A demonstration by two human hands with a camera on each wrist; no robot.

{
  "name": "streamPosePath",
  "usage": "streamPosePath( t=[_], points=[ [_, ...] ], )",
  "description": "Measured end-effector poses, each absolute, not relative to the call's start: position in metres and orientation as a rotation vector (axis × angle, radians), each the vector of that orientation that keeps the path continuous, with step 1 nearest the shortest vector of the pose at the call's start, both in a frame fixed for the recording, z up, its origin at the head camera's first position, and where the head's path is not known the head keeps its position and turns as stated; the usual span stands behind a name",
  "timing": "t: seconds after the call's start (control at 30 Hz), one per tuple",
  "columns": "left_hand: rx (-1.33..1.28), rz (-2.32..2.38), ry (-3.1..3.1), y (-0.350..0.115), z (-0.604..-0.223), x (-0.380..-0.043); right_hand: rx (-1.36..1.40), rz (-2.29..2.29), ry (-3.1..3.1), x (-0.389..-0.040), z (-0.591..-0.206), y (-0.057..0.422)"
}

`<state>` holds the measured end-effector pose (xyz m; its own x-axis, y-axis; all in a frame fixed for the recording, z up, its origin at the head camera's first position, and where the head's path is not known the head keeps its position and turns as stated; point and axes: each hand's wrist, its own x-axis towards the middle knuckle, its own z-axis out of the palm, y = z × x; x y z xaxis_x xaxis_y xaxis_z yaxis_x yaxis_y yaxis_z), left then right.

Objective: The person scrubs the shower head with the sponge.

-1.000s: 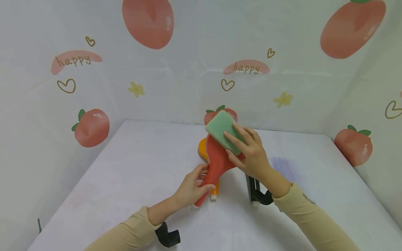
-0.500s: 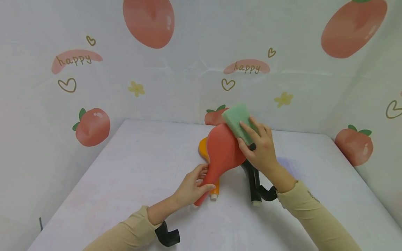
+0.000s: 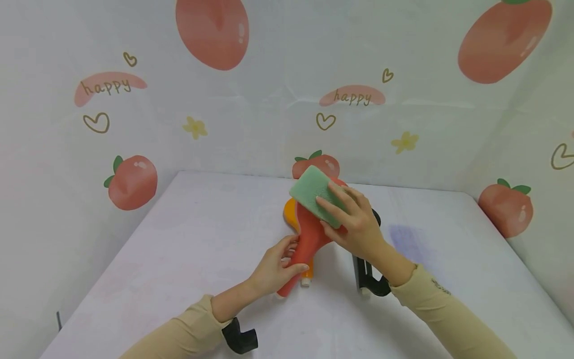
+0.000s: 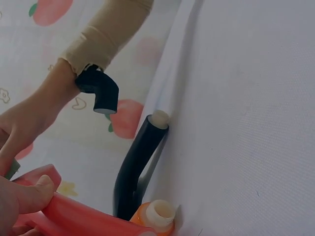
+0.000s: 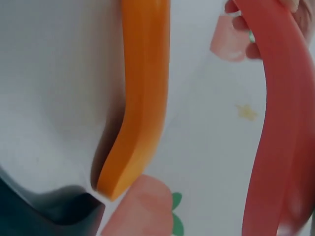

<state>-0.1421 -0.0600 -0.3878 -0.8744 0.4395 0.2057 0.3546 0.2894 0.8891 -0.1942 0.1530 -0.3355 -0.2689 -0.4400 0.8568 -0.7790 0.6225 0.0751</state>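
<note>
In the head view my left hand (image 3: 275,269) grips the handle of a red handheld shower head (image 3: 308,242), held tilted above the table. My right hand (image 3: 358,219) holds a pale green sponge (image 3: 311,189) flat against the broad face of that head, fingers spread over it. Part of the red face is hidden behind sponge and fingers. Behind it lies an orange shower head (image 3: 290,213), its handle end showing lower down. A black shower head (image 3: 360,271) lies to the right, partly covered by my right hand. The right wrist view shows the orange handle (image 5: 145,88) lying beside the raised red one (image 5: 283,113).
The white table (image 3: 202,239) reaches back to a cloth wall (image 3: 251,134) printed with fruit and hearts. A bluish stain (image 3: 408,242) marks the table on the right. Black bent mounts (image 3: 242,339) sit at both wrists.
The sponge in my right hand went up and right to the edge of the red shower head, then came back down and left across its face. The left hand stayed still.
</note>
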Motion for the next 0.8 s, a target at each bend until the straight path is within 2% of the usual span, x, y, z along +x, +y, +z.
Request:
streamPosePath(
  t=[0.2, 0.6, 0.8],
  points=[
    [0.751, 1.662, 2.464, -0.060, -0.388, -0.142, 0.873, 0.547, -1.965, -0.196, -0.336, 0.158],
    [0.745, 1.722, 2.446, -0.057, -0.386, -0.142, 1.096, 0.335, -1.870, -0.177, -0.349, 0.137],
    [0.724, 1.715, 2.456, -0.059, -0.386, -0.142, 1.008, 0.383, -1.880, -0.186, -0.345, 0.148]
  ],
)
